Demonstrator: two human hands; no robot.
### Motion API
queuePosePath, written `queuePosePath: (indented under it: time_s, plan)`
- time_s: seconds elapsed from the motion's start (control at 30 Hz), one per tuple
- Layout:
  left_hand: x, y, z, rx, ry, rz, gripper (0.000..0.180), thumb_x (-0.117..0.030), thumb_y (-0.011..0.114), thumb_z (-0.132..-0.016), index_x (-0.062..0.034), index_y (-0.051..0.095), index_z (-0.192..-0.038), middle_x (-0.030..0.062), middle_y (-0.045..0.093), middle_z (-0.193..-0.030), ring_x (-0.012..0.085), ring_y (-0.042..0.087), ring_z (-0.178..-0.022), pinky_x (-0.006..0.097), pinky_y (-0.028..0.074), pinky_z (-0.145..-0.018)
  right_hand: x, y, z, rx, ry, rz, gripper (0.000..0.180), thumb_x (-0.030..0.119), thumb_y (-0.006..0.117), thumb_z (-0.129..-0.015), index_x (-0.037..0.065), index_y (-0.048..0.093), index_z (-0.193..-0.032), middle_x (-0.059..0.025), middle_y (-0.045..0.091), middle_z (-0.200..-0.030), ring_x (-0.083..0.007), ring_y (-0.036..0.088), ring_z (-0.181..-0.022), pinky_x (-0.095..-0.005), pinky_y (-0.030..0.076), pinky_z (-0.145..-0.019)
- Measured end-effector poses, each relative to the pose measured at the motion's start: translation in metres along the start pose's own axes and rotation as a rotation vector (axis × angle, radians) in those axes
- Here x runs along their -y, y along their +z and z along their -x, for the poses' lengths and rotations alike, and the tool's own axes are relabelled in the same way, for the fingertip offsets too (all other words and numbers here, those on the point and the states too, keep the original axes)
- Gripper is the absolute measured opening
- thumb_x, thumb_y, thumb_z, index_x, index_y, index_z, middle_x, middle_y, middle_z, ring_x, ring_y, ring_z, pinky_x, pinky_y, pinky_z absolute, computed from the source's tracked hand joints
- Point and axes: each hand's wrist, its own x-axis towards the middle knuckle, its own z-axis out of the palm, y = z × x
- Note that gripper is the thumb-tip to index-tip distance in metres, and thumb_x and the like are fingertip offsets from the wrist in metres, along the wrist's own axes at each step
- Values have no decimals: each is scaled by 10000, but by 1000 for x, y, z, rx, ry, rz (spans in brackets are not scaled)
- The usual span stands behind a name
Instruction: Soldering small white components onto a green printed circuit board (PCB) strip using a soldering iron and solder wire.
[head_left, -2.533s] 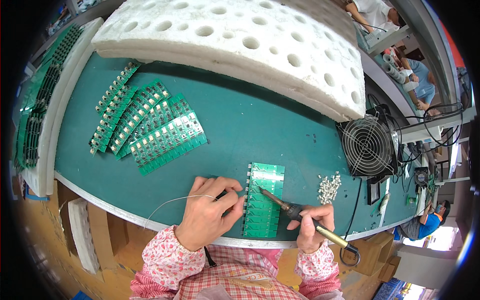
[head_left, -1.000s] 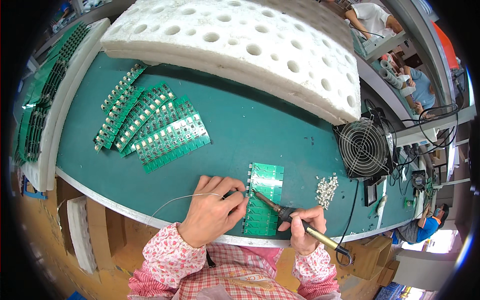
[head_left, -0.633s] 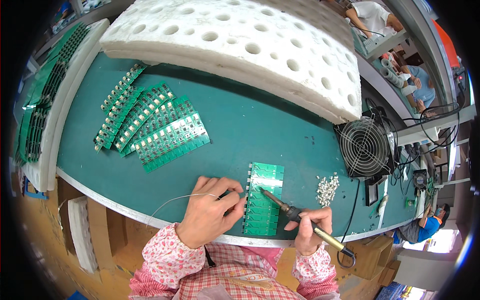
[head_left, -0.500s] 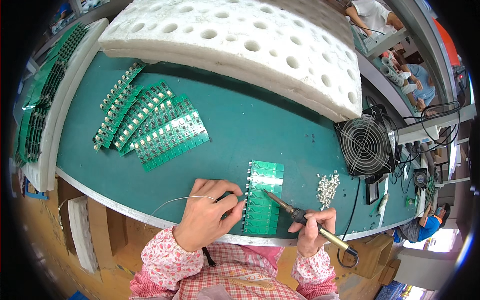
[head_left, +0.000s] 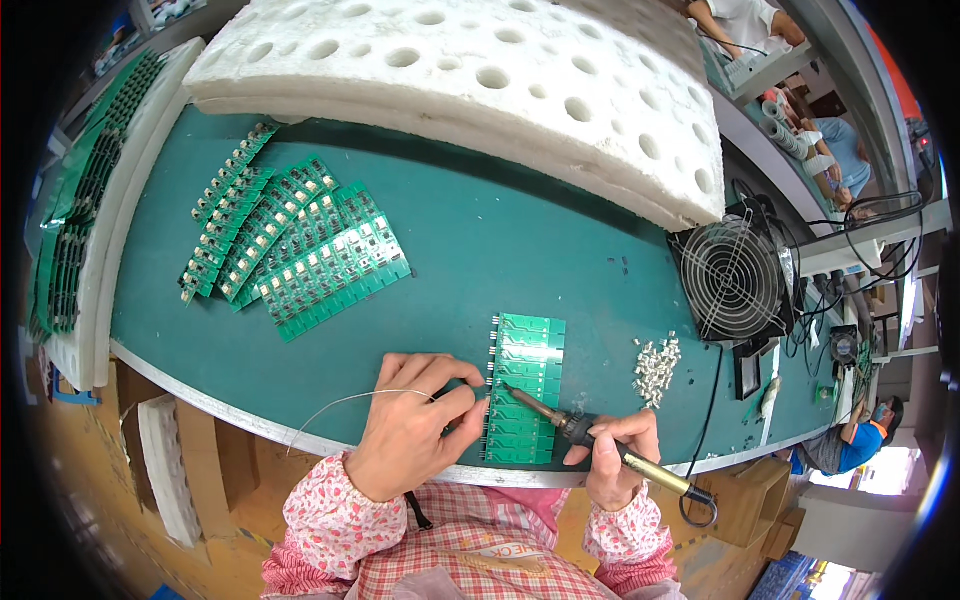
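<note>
A green circuit board panel [head_left: 535, 345] lies on the green work mat near the front edge of the bench, with a row of pins along its left side. My right hand [head_left: 622, 460] is wrapped round a soldering iron [head_left: 575, 428], whose tip touches or hovers just over the panel's left half. Beside the panel's left edge is my left hand [head_left: 412, 430], thumb and forefinger pinched together. A thin solder wire [head_left: 330, 408] runs across the back of this hand into its fingers; its working end is hard to make out.
A pile of small white connectors [head_left: 657, 370] sits right of the panel. Several populated boards [head_left: 330, 280] fan out at the left. A holed white foam block [head_left: 440, 85] spans the back; more boards [head_left: 95, 180] stand in foam far left. A fan [head_left: 735, 275] and cables stand right.
The soldering iron and my right hand have shifted left, bringing the tip nearer the panel's pinned edge. My left hand keeps its pinch in nearly the same place. The whole view has shifted slightly.
</note>
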Motion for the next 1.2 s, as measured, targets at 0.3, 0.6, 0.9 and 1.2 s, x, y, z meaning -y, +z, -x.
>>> queuePosePath:
  time_s: [0.3,0.6,0.9,1.2]
  plan:
    - [1,1,-3,6,5,-17,200,-68,768,-762,-75,595,-662,5,703,-987,227,627,-920,380,411,-801,0,2,-3,18,10,-23,165,72,649,-938,-13,509,-957,-140,679,-685,-167,687,-551,-277,551,-510]
    - [2,3,-3,-2,4,-24,187,-69,771,-756,-70,608,-665,7,694,-979,219,609,-869,376,404,-778,-3,2,-5,40,-32,-9,148,51,643,-929,-22,516,-949,-136,679,-677,-166,691,-546,-275,552,-503]
    - [3,1,-1,26,-5,-14,82,-76,744,-792,-72,669,-759,15,662,-986,212,600,-873,378,405,-805,2,0,-2,-16,20,-18,177,100,653,-947,-5,512,-962,-139,670,-700,-171,682,-546,-273,548,-514]
    - [4,2,-2,28,12,-21,78,-87,747,-798,-75,675,-769,6,658,-985,212,594,-873,379,397,-792,-3,-2,-2,63,21,10,157,67,645,-945,0,510,-987,-154,705,-754,-181,715,-608,-286,572,-571]
